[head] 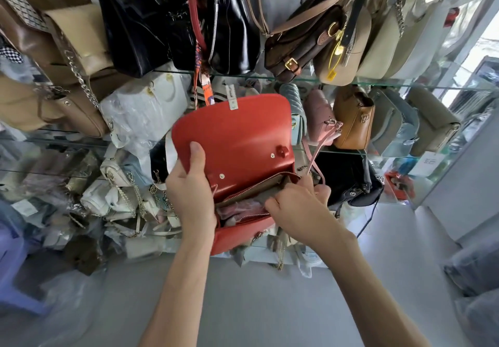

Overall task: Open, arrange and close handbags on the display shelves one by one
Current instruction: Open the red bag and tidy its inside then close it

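Red handbag [237, 163], flap raised and zip open, held up before the glass shelves [378, 83]. Left hand [189, 192] grips the flap's left edge, thumb on its inner face. Right hand [294, 206] curls its fingers over the open rim, fingertips inside the lined compartment.

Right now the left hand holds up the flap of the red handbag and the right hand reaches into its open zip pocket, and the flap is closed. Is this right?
Not quite: the flap is open, lifted up. The head view shows the left hand holding it raised on the red handbag while the right hand reaches into the unzipped pocket.
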`<state>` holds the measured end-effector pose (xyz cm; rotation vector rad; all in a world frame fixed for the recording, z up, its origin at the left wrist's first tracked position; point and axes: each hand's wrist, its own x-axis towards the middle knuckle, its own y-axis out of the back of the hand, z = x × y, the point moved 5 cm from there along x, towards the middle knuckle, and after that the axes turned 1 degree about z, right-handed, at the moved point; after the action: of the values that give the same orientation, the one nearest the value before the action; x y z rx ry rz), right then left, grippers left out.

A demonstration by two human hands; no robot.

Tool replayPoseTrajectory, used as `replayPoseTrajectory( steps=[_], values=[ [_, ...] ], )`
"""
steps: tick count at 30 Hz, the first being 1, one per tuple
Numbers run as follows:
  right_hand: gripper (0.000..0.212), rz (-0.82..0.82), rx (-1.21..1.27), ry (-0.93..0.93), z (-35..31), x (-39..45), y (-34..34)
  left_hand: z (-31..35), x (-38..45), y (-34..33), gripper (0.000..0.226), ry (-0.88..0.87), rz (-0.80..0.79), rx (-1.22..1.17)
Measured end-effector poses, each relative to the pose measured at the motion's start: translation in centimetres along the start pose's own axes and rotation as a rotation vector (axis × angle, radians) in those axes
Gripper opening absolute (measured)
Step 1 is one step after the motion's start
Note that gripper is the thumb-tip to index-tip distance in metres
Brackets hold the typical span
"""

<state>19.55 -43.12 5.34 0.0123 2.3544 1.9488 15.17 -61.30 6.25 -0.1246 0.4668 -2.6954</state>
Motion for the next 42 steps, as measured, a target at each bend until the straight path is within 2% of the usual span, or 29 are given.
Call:
replayPoseTrajectory(
  steps=[2,5,9,13,16,21,26,29,35,40,42],
  values=[
    [0.042,0.003,0.066,-0.142,0.5,0.8,-0.5,-0.6,-0.6,-0.2,0.023,-0.099,-0.008,0.089],
    [0.036,0.012,0.084,-0.258,1.3,2.1,-1.1,-1.1,-2.2,-0.9,0.034,-0.191,-0.013,0.204],
    [0.012,0.05,0.178,-0.351,2.1,3.4,-2.1,-1.7,-3.6,-1.9,0.035,-0.255,-0.045,0.274],
    [0.018,0.184,0.152,-0.412,3.0,3.6,-2.0,-1.7,-4.2,-2.4,0.052,-0.283,-0.073,0.303],
    [0.021,0.231,0.152,-0.363,3.3,3.7,-1.8,-1.7,-3.7,-2.3,0.042,-0.24,-0.085,0.248],
    [0.038,0.202,0.165,-0.184,3.2,3.7,-1.3,-1.3,-2.8,-2.1,0.037,-0.264,-0.086,0.204],
    [0.033,0.108,0.141,0.016,0.6,3.6,-0.6,-2.1,-1.3,-1.5,0.035,-0.224,-0.043,0.1],
    [0.038,0.122,0.161,0.112,-1.1,3.1,-0.4,-1.9,-1.3,-1.4,0.04,-0.202,-0.027,0.073],
    [0.03,0.106,0.174,0.169,-4.1,2.0,-1.9,-3.0,-1.3,-2.0,0.025,-0.049,-0.015,-0.086],
    [0.043,-0.028,0.23,0.163,-4.0,1.7,-2.7,-3.7,-0.9,-1.8,0.022,-0.011,-0.014,-0.116],
    [0.043,-0.07,0.303,0.144,-3.8,1.8,-3.2,-4.2,-0.9,-1.7,0.029,-0.017,-0.028,-0.102]
  ],
)
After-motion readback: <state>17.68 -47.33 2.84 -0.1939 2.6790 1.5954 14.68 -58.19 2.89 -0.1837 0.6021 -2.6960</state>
